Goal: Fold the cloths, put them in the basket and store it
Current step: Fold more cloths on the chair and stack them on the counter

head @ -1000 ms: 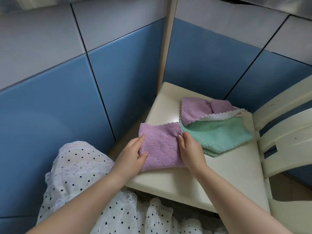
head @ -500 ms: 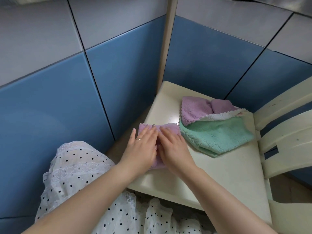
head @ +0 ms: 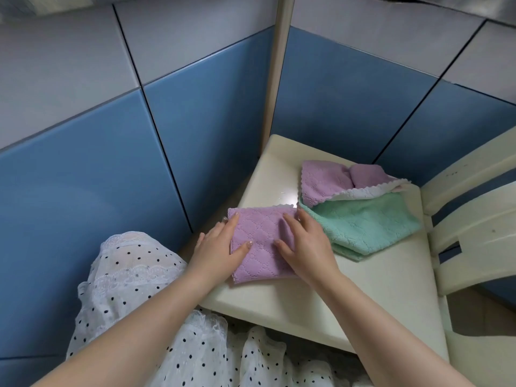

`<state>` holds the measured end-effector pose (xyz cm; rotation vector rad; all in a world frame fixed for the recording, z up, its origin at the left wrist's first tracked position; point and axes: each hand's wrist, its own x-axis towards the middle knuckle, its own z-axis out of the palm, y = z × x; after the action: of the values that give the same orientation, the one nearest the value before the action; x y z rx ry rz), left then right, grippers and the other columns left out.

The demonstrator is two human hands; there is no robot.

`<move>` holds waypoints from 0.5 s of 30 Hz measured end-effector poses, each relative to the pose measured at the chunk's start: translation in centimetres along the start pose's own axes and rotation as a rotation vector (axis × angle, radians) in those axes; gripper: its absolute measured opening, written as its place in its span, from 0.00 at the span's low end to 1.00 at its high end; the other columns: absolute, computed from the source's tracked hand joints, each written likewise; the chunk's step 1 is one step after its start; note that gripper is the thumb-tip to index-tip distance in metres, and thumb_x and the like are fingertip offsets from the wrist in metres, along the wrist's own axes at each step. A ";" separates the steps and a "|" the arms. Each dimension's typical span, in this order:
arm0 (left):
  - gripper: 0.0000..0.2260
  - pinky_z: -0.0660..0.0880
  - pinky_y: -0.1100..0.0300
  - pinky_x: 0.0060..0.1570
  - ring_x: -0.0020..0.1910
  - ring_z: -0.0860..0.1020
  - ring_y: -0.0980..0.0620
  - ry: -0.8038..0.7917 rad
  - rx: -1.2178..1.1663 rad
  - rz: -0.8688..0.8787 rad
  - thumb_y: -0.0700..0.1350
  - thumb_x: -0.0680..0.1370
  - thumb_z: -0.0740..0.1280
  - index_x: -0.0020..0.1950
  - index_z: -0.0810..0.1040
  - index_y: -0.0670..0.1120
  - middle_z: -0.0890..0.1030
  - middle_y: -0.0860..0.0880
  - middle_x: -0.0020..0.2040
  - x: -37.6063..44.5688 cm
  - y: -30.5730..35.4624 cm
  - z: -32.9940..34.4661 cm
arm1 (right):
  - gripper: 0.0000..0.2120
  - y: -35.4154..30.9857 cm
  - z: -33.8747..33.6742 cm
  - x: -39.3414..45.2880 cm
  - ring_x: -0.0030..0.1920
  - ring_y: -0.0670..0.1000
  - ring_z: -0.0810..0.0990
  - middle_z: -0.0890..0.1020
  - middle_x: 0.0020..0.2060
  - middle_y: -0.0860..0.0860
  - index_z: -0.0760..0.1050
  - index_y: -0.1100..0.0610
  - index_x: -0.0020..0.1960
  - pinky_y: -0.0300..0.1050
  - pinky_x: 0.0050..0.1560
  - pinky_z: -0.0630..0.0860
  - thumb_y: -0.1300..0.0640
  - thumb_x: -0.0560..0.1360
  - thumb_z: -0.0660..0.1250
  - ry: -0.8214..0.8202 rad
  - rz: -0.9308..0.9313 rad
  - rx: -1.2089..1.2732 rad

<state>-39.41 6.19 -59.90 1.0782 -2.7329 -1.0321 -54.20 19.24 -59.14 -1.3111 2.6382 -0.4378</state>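
A folded lilac quilted cloth lies flat on the cream seat near its left front corner. My left hand rests on the cloth's left edge with straight fingers and its thumb on top. My right hand presses flat on the cloth's right half, fingers spread. Behind and to the right lies a loose heap: a green cloth with a second lilac cloth and a white scalloped edge on top. No basket is in view.
The seat belongs to a cream chair whose slatted back rises at the right. Blue and grey wall panels meet in a corner just behind the seat. My white polka-dot skirt fills the lower left.
Both hands, which lay together over the middle of the lilac cloth, have slid apart to its left and right sides, smoothing it flat. The heap has not moved.
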 end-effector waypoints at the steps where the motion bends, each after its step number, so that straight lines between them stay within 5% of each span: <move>1: 0.29 0.55 0.49 0.73 0.74 0.59 0.51 0.026 -0.091 0.024 0.56 0.78 0.60 0.77 0.53 0.53 0.60 0.50 0.76 -0.6 -0.3 -0.2 | 0.28 0.3 -0.3 -0.6 0.69 0.56 0.66 0.68 0.70 0.54 0.66 0.50 0.71 0.49 0.66 0.64 0.42 0.73 0.64 0.052 0.029 0.015; 6: 0.19 0.60 0.70 0.59 0.63 0.69 0.57 0.135 -0.298 0.051 0.42 0.77 0.67 0.68 0.72 0.47 0.72 0.52 0.65 -2.0 -0.5 -0.8 | 0.22 0.3 -0.7 -2.5 0.61 0.51 0.70 0.74 0.59 0.50 0.72 0.47 0.65 0.41 0.57 0.66 0.50 0.73 0.69 -0.046 0.095 0.212; 9: 0.18 0.65 0.64 0.63 0.62 0.70 0.57 0.170 -0.439 0.010 0.39 0.76 0.67 0.66 0.75 0.49 0.71 0.54 0.63 -2.3 0.0 -1.4 | 0.15 -0.7 -0.8 -2.4 0.52 0.48 0.74 0.73 0.52 0.48 0.76 0.46 0.56 0.35 0.49 0.66 0.59 0.72 0.70 -0.010 0.146 0.478; 11: 0.18 0.66 0.61 0.65 0.64 0.70 0.56 0.206 -0.511 0.004 0.38 0.76 0.67 0.65 0.75 0.51 0.70 0.55 0.63 -2.5 0.3 -2.2 | 0.12 -1.7 -1.0 -2.4 0.44 0.49 0.77 0.78 0.50 0.50 0.77 0.48 0.48 0.40 0.43 0.72 0.64 0.72 0.69 -0.005 0.242 0.740; 15: 0.19 0.73 0.58 0.61 0.60 0.76 0.56 0.187 -0.779 -0.016 0.36 0.76 0.67 0.57 0.76 0.59 0.77 0.52 0.63 -3.3 1.4 -5.8 | 0.11 -3.8 -2.9 -2.0 0.46 0.52 0.79 0.81 0.48 0.52 0.78 0.54 0.44 0.47 0.50 0.74 0.70 0.73 0.66 -0.018 0.408 1.246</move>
<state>-36.29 5.64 -53.85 0.9694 -1.8752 -1.6767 -50.94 19.23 -55.17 -0.3470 1.8034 -1.5731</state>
